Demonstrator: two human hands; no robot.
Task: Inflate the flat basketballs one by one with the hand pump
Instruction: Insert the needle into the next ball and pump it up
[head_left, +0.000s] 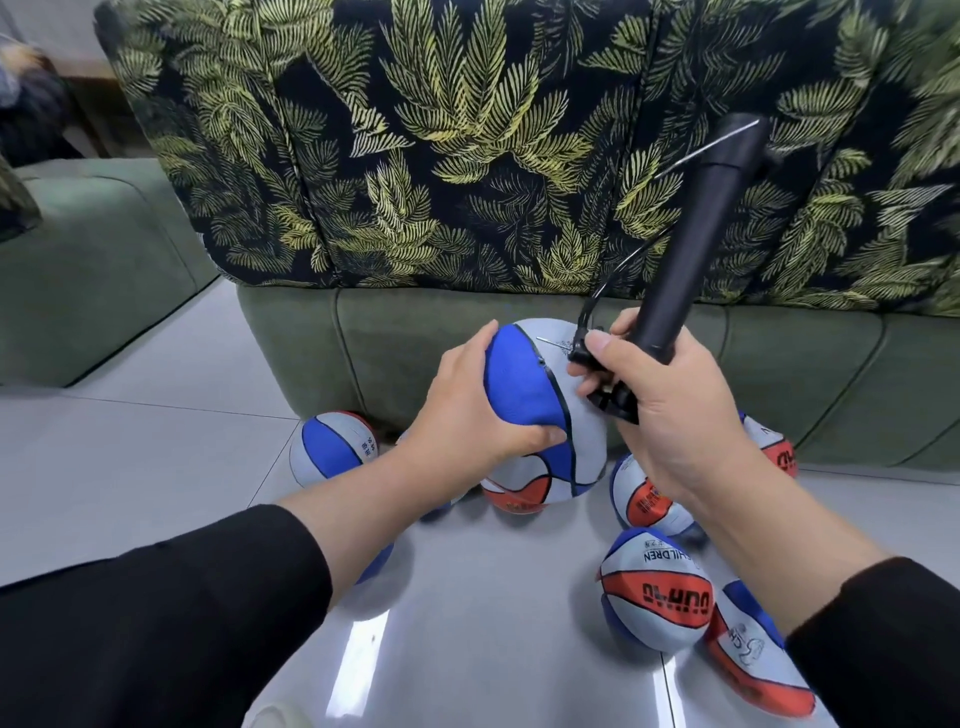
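Basketball (566, 415) gripped by left hand (467, 415) (dented blue panel); right hand (670, 410) beside it grips pump (696, 228).

Floor: glossy pale grey tiled floor (156, 447), with thin grout lines and bright light reflections near its close edge.
Sofa: green upholstered sofa base (415, 353) stands on the floor along its far side; a leaf-print black and yellow-green cushion sits on top.
Ball by sofa: blue, grey and red rubber basketball (332, 449) lies on the floor, just beside the sofa base.
Right cluster: orange, grey and blue basketball printed with black letters (657, 592) lies on the floor, touching a dented ball (753, 670) nearer the right edge.
Middle: another orange-panelled ball (649, 499) lies near the sofa.
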